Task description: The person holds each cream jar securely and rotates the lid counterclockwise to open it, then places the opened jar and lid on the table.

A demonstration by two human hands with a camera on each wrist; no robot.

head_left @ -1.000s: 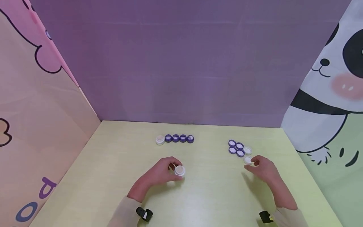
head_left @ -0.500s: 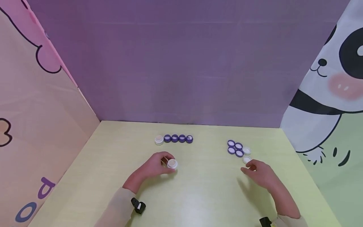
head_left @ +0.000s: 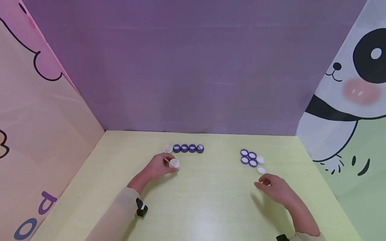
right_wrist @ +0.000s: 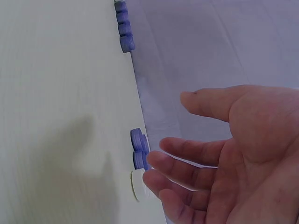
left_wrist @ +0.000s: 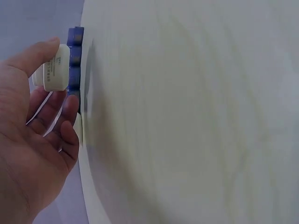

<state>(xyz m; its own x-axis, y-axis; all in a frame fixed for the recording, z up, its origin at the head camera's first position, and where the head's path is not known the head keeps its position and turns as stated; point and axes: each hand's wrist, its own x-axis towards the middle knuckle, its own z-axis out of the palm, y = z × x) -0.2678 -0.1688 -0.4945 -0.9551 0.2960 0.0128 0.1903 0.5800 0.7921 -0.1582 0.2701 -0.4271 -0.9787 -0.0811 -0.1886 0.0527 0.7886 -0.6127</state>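
My left hand (head_left: 158, 166) pinches a small white jar (left_wrist: 56, 70) between thumb and fingers, held above the table. Small dark print shows on the jar's side in the left wrist view. Just behind this hand, another white jar (head_left: 168, 149) stands at the left end of a row of several small purple jars (head_left: 184, 148). My right hand (head_left: 275, 189) hovers with loosely bent fingers and holds nothing. In front of its fingertips lies a white lid (head_left: 261, 170), apart from the hand. A second white lid (head_left: 260, 160) lies beside several purple-rimmed lids (head_left: 252, 163).
The pale yellow table (head_left: 211, 207) runs back to a purple cloth wall (head_left: 193, 67). Printed cloth walls stand at both sides, the right one with a panda (head_left: 331, 137). A black strap device (head_left: 141, 208) sits on the left wrist.
My left hand has carried the white jar leftward and away from me, toward the row's left end. My right hand has drawn back from the nearer white lid, leaving it on the table.
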